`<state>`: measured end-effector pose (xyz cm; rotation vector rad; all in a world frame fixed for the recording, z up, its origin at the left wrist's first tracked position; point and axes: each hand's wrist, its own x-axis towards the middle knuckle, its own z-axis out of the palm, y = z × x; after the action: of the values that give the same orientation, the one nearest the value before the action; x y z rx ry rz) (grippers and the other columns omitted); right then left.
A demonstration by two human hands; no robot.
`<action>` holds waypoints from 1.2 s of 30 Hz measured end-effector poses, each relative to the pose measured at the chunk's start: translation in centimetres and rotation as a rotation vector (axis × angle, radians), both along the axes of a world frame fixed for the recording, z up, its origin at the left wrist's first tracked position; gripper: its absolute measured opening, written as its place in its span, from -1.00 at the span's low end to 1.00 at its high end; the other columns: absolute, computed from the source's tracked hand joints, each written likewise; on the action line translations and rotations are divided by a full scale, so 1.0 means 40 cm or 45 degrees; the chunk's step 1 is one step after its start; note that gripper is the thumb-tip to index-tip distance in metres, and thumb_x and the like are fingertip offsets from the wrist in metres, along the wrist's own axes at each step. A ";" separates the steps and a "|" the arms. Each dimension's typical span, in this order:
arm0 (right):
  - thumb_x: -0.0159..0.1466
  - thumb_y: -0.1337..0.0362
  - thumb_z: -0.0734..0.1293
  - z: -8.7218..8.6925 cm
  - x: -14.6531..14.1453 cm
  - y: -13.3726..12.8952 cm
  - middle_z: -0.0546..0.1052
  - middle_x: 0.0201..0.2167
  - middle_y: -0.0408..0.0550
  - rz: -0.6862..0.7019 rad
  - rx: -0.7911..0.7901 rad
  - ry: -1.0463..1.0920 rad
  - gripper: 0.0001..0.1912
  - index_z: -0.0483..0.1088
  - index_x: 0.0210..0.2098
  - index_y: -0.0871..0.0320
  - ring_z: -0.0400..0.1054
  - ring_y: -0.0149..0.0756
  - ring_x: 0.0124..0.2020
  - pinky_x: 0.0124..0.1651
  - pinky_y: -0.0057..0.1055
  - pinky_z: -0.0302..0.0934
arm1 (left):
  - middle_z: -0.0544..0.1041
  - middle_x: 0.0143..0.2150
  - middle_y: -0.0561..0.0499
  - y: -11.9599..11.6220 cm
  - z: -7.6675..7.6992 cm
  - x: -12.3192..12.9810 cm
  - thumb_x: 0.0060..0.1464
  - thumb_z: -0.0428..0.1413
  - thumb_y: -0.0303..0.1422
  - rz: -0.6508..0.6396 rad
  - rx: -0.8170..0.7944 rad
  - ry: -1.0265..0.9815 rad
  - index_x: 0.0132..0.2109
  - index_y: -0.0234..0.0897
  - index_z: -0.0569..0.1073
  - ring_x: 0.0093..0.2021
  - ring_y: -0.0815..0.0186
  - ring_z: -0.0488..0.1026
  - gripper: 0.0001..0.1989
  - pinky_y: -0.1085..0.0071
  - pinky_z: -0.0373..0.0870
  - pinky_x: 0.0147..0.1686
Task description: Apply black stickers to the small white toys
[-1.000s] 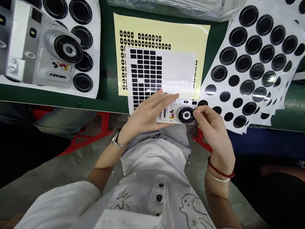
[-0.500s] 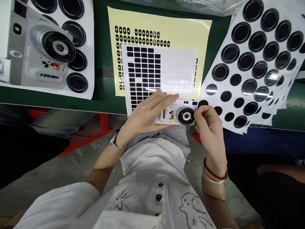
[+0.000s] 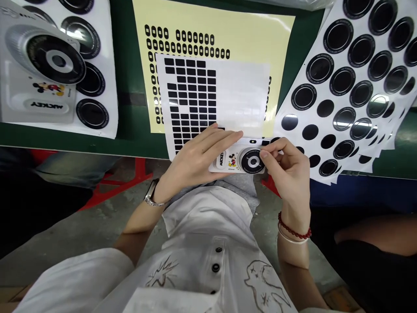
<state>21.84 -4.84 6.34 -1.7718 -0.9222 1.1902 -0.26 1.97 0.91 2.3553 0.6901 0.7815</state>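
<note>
While held over the person's lap, a flat white camera-shaped plate [image 3: 224,161], printed with a small Mickey Mouse figure [image 3: 232,160] and fitted with a round black-and-silver ring lens [image 3: 252,161], gripped at both ends, just off the near edge of the green tabletop [image 3: 81,145]. Left hand [image 3: 195,158] closed on the plate's left end, long fingers stretched across its top edge; right hand [image 3: 286,167] pinching the lens end between thumb and forefinger. Ring lens already seated on the plate. Behind it, a white sheet [image 3: 241,95] of black rectangular stickers [image 3: 192,91], rows uneven and gapped, lying on a pale yellow backing sheet [image 3: 254,39] dotted with small black oval stickers [image 3: 185,52]. Further right, overlapping white sheets [image 3: 308,108] of round black labels, most left in place. Far left, a larger silver-and-white camera model [image 3: 39,74].
</note>
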 end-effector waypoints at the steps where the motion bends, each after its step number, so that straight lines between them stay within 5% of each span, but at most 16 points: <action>1: 0.34 0.24 0.46 -0.002 0.007 0.002 0.26 -0.48 -0.23 0.018 -0.001 0.038 -0.89 0.49 -0.31 0.08 0.09 -0.44 -0.51 -0.48 -0.41 0.01 | 0.54 0.29 -0.20 0.000 0.000 0.000 0.33 0.30 -0.12 0.002 0.000 -0.001 0.55 -0.20 0.12 0.24 0.02 0.55 -0.17 -0.13 0.46 0.39; 5: 0.35 0.24 0.46 -0.002 0.043 -0.001 0.25 -0.36 -0.22 0.243 -0.003 0.159 -0.91 0.48 -0.18 0.04 0.09 -0.45 -0.49 -0.44 -0.38 0.08 | 0.55 0.29 -0.21 0.001 0.000 0.001 0.33 0.29 -0.11 0.004 -0.028 -0.003 0.56 -0.18 0.09 0.24 0.04 0.56 -0.15 -0.14 0.46 0.39; 9: 0.25 0.22 0.56 0.009 0.041 -0.011 0.31 -0.17 -0.16 0.392 -0.049 -0.017 -0.62 0.44 0.02 -0.02 0.14 -0.45 -0.44 -0.43 -0.38 0.14 | 0.55 0.28 -0.21 0.002 0.004 0.002 0.32 0.30 -0.12 0.004 -0.041 -0.014 0.56 -0.21 0.11 0.25 0.05 0.55 -0.15 -0.11 0.44 0.41; 14: 0.22 0.11 0.60 -0.007 -0.041 -0.019 0.37 -0.15 -0.11 0.131 0.053 -0.285 -0.60 0.39 -0.11 0.03 0.30 -0.33 -0.29 -0.33 -0.34 0.19 | 0.57 0.26 -0.20 0.005 0.005 0.001 0.34 0.28 -0.10 -0.003 -0.025 -0.029 0.57 -0.20 0.08 0.23 0.08 0.56 -0.15 -0.06 0.47 0.39; 18: 0.32 0.13 0.51 -0.026 -0.077 -0.008 0.32 -0.29 -0.16 -0.069 0.210 -0.399 -0.75 0.39 -0.28 0.06 0.23 -0.35 -0.36 -0.35 -0.34 0.14 | 0.57 0.27 -0.18 0.003 0.001 0.001 0.34 0.28 -0.13 0.008 -0.035 -0.030 0.58 -0.12 0.04 0.23 0.07 0.57 -0.14 -0.10 0.46 0.38; 22: 0.44 0.19 0.40 -0.030 -0.036 -0.010 0.32 -0.33 -0.16 0.013 0.194 -0.225 -0.82 0.43 -0.30 0.06 0.19 -0.36 -0.39 -0.35 -0.33 0.10 | 0.55 0.27 -0.21 0.000 -0.001 0.002 0.32 0.30 -0.13 0.011 -0.040 -0.044 0.58 -0.16 0.05 0.22 0.04 0.57 -0.12 -0.14 0.45 0.38; 25: 0.48 0.18 0.35 -0.029 0.014 -0.029 0.35 -0.23 -0.13 0.185 0.129 -0.042 -0.89 0.51 -0.11 0.03 0.23 -0.35 -0.35 -0.32 -0.31 0.16 | 0.53 0.30 -0.20 -0.002 -0.001 0.002 0.32 0.30 -0.16 0.017 -0.070 -0.047 0.59 -0.13 0.01 0.24 0.02 0.55 -0.11 -0.16 0.43 0.40; 29: 0.35 0.19 0.47 -0.030 0.040 -0.047 0.31 -0.17 -0.14 0.325 0.140 0.010 -0.69 0.46 0.06 -0.01 0.20 -0.36 -0.35 -0.31 -0.33 0.19 | 0.51 0.32 -0.20 -0.005 -0.001 -0.001 0.34 0.28 -0.14 0.014 -0.088 -0.040 0.60 -0.14 -0.01 0.26 0.03 0.52 -0.11 -0.15 0.39 0.43; 36: 0.35 -0.01 0.46 -0.080 -0.071 -0.026 0.34 -0.31 -0.17 -0.019 0.278 -0.393 -0.66 0.32 -0.29 0.06 0.23 -0.31 -0.33 -0.24 -0.30 0.20 | 0.45 0.38 -0.23 0.000 -0.021 -0.007 0.34 0.26 -0.06 -0.029 -0.101 0.005 0.59 -0.18 0.04 0.38 -0.01 0.42 -0.12 -0.15 0.24 0.50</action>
<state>18.99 -5.90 3.14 -1.8065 -1.1675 0.7831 -0.53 1.97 0.08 2.2899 0.6819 0.7268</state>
